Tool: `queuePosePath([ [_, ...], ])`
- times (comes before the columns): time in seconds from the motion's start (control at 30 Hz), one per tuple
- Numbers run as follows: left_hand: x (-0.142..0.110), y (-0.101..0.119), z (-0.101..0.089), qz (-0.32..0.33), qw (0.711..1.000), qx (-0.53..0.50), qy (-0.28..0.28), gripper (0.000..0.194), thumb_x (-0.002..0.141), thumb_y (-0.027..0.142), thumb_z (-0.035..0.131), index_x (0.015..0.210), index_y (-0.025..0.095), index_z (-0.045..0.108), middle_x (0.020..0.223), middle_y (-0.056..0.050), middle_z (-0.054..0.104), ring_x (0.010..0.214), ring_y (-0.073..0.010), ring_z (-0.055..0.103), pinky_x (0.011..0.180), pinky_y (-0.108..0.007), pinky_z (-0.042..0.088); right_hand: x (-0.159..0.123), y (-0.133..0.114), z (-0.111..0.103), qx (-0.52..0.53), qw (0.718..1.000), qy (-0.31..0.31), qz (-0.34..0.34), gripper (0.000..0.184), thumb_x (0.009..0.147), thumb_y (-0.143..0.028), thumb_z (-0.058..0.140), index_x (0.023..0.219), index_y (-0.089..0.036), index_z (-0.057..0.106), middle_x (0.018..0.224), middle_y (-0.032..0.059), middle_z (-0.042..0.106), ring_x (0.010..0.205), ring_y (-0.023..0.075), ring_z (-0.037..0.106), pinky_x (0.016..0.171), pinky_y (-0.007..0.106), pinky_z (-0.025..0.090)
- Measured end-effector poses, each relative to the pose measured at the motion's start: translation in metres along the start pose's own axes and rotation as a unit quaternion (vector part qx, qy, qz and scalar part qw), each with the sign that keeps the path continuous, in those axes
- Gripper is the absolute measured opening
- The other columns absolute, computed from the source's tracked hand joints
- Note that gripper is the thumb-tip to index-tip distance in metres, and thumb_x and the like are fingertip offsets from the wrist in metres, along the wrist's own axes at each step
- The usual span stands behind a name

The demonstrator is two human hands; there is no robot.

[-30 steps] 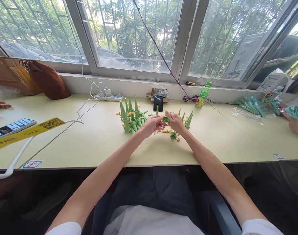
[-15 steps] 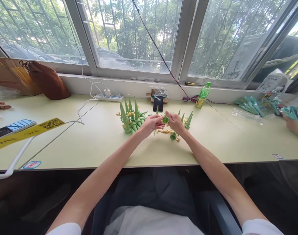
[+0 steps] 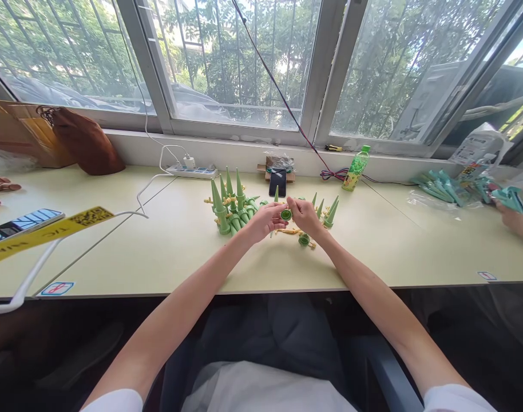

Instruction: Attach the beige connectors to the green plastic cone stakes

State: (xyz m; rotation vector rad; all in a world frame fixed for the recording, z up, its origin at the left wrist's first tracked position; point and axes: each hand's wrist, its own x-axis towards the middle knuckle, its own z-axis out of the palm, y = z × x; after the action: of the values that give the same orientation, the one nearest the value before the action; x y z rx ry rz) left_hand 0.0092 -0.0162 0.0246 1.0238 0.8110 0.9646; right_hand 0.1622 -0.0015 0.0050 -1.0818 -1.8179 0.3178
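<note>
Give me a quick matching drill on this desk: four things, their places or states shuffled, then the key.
1. Round green piece
2. Drink bottle
3. Power strip
4. Brown bag

A. Has a white plug in it
B. Beside the cardboard box
C. Between left hand and right hand
D. Next to the coiled cable

Pairs: 1-C, 2-D, 3-A, 4-B

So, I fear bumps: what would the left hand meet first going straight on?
Probably the right hand, just past the green cap at the left hand; depth is unclear.

One held green piece (image 3: 286, 214); one power strip (image 3: 205, 172); two table stickers (image 3: 58, 288)
</note>
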Motion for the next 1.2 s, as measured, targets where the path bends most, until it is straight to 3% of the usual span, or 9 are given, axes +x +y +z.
queuePosePath([
  [0.13,0.0012,-0.0002,-0.0012,0.03,1.0,0.006,0.005,0.019,0.08,0.025,0.072,0.09,0.014,0.06,0.076,-0.001,0.06,0.048,-0.0055,0.055,0.055,-0.022,0.053,-0.0012,-0.0011,0.0002,0.0,1.0,-0.007,-0.001,0.059,0.094,-0.068,0.028,0.06,-0.021,0.038,0.052,-0.0012,0.042,0.054,0.0125,0.038,0.055,0.027,0.031],
  [0.3,0.0037,0.0001,-0.0032,0.048,0.999,-0.008,0.025,0.024,0.076,0.028,0.075,0.088,0.015,0.059,0.07,0.0,0.058,0.048,-0.007,0.055,0.049,-0.021,0.048,-0.0026,-0.0058,-0.0022,0.009,1.0,-0.021,0.0,0.056,0.096,-0.063,0.032,0.065,-0.02,0.048,0.057,0.0004,0.053,0.055,0.0126,0.046,0.058,0.025,0.035],
  [0.5,0.0051,0.0029,-0.0063,0.058,0.996,-0.043,0.059,0.026,0.072,0.029,0.077,0.087,0.016,0.059,0.07,0.001,0.057,0.046,-0.0057,0.052,0.045,-0.02,0.043,-0.0037,-0.0064,-0.0025,0.045,0.998,-0.038,0.002,0.043,0.095,-0.059,0.04,0.091,-0.02,0.059,0.07,0.0011,0.062,0.055,0.0122,0.048,0.058,0.024,0.037],
  [0.67,0.0054,0.0025,-0.0066,0.061,0.996,-0.045,0.051,0.03,0.069,0.03,0.078,0.085,0.016,0.058,0.069,0.001,0.057,0.044,-0.0053,0.049,0.042,-0.019,0.037,-0.003,-0.004,-0.0025,0.049,0.998,-0.041,-0.003,0.04,0.094,-0.056,0.043,0.082,-0.02,0.056,0.069,0.0013,0.06,0.056,0.012,0.047,0.057,0.025,0.037],
  [0.9,0.0019,0.003,-0.0044,0.074,0.995,0.03,0.06,0.026,0.077,0.035,0.072,0.086,0.016,0.058,0.064,0.002,0.052,0.044,-0.0072,0.051,0.041,-0.021,0.038,-0.0031,-0.0053,-0.0042,0.032,0.999,-0.042,0.005,0.04,0.094,-0.054,0.042,0.073,-0.021,0.048,0.055,-0.0023,0.048,0.053,0.0128,0.04,0.056,0.026,0.034],
  [1.2,0.0023,0.0012,-0.0068,0.113,0.986,0.108,0.066,0.031,0.075,0.041,0.075,0.088,0.017,0.059,0.071,0.001,0.056,0.045,-0.0067,0.051,0.043,-0.021,0.04,-0.0009,0.0001,-0.0025,-0.003,0.999,-0.032,-0.018,0.047,0.096,-0.057,0.036,0.064,-0.022,0.038,0.056,-0.0024,0.042,0.055,0.0123,0.036,0.057,0.026,0.031],
])
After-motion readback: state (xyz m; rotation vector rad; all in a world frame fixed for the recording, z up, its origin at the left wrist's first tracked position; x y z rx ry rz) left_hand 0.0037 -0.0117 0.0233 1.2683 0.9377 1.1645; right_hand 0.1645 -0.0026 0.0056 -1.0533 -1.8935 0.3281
